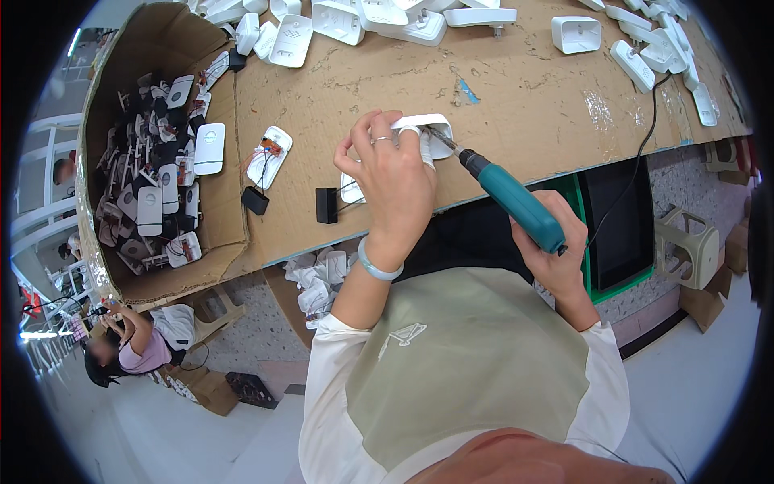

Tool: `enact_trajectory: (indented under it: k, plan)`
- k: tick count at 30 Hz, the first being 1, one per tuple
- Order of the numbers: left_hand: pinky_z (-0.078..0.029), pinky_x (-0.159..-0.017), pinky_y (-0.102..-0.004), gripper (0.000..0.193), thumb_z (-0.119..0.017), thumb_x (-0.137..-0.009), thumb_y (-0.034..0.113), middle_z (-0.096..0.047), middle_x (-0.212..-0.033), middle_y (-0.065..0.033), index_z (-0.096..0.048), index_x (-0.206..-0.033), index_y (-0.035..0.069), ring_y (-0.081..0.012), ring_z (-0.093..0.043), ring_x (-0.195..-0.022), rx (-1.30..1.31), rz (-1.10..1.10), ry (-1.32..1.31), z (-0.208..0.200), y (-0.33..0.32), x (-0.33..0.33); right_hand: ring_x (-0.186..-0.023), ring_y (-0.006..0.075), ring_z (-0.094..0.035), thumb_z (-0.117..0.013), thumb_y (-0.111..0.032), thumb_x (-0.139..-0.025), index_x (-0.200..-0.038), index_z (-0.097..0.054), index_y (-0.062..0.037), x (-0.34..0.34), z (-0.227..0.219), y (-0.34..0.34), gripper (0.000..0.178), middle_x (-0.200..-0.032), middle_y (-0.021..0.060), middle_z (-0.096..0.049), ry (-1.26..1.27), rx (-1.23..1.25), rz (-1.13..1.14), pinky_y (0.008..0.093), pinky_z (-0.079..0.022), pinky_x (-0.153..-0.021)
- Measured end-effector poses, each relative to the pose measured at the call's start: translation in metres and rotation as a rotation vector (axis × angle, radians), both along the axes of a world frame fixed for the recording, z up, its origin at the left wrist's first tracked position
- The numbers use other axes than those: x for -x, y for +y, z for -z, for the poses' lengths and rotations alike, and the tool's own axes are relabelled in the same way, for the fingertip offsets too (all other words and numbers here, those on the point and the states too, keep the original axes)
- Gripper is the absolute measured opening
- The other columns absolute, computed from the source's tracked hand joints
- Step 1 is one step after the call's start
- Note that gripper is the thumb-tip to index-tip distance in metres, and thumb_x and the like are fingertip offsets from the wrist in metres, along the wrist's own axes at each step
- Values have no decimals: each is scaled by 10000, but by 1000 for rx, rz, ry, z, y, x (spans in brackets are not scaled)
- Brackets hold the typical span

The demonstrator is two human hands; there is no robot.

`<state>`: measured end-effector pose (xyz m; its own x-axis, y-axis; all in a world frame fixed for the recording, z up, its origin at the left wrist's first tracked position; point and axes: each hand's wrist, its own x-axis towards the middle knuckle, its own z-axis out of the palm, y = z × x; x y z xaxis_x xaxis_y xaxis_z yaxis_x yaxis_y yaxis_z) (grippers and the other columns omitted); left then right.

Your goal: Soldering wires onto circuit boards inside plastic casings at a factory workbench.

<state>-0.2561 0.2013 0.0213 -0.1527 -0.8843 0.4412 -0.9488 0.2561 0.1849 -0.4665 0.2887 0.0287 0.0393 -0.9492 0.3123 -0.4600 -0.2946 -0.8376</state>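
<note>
My right hand is wrapped around a teal electric screwdriver with a black nose. Its metal bit points into a white plastic housing on the cardboard-topped table. My left hand, with white wrapping on a finger, holds that housing from its left side. Whether the bit touches a screw is too small to tell. Beside my left wrist, a black block is wired to a white piece partly hidden by the hand. Farther left lies a white cover with an exposed circuit board and another black block.
A large cardboard box at left holds many white units with wires. Empty white housings pile along the far edge, with more at far right. A black cord trails from the screwdriver. A stool stands right; a person sits lower left.
</note>
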Motion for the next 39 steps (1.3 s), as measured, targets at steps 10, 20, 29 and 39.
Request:
enact_trajectory:
  k: [10,20,29,39]
  plan:
    - [-311,-1011,-531,100,-741,-755,51,-653,-1171,-93,-729,-847,12,-314,-543,-1171,-6,-16,-1,-1,-1,2,-780,283,-644,-710,118,-770,-950,-640,44,3,-8,0,207,-882,144,-658,29,-51,-34,334,-505,-717]
    - [-309,-1013,-528,116,-712,-731,26,-655,-1174,-95,-735,-844,13,-308,-541,-1172,-13,-20,7,-1,-2,2,-824,289,-666,-737,103,-738,-1008,-667,32,4,-9,7,288,-934,142,-683,-15,16,10,335,-529,-753]
    - [-307,-1021,-504,129,-707,-711,13,-662,-1175,-104,-730,-838,7,-315,-538,-1173,-27,-22,3,-4,-1,3,-829,235,-666,-755,73,-797,-988,-691,38,11,-7,25,205,-931,128,-694,-160,-69,225,310,-523,-760]
    - [-337,-1007,-483,152,-767,-760,49,-648,-1227,-104,-739,-908,31,-334,-531,-1196,-33,-24,81,-1,3,1,-805,210,-655,-770,43,-815,-992,-687,42,12,-9,25,195,-922,118,-686,-167,-123,245,290,-514,-736]
